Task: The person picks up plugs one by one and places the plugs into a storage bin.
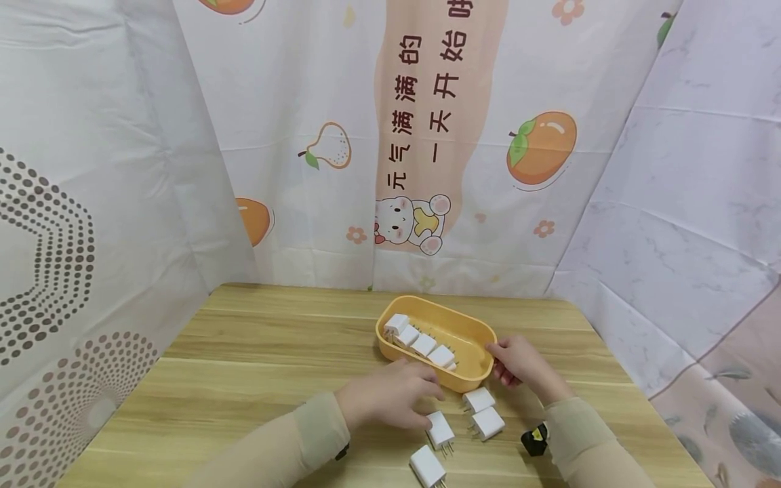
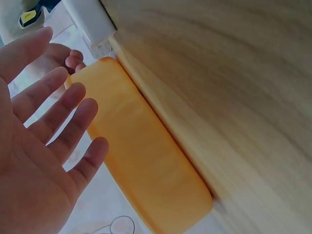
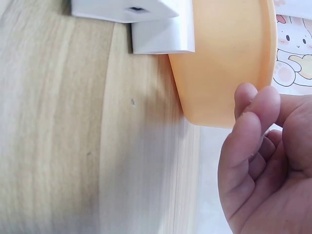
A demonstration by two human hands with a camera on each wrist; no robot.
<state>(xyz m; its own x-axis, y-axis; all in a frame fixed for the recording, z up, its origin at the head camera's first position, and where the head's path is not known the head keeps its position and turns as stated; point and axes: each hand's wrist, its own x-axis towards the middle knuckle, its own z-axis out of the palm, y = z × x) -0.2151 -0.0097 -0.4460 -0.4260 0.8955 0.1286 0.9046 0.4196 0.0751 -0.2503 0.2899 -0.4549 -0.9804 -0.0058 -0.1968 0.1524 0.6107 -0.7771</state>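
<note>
My left hand (image 1: 393, 396) hovers over the table with fingers apart and nothing in them. Its fingertips are close to a white plug adapter (image 1: 441, 430) with metal prongs. In the left wrist view its palm and spread fingers (image 2: 58, 97) overlap the yellow tray. My right hand (image 1: 521, 362) pinches the right end of the yellow tray (image 1: 454, 318), thumb over the rim and other fingers outside. The right wrist view has these fingers (image 3: 241, 141) curled at the tray's edge. Inside the tray, several white plug adapters (image 1: 424, 344) line the near-left side.
Two more adapters lie side by side, one (image 1: 478, 400) close to the tray and one (image 1: 488, 423) just nearer. Another adapter (image 1: 427, 465) lies at the front. A black strap piece (image 1: 535, 440) sits by the right wrist. Printed curtains (image 1: 293, 224) hang behind the wooden table (image 1: 262, 379).
</note>
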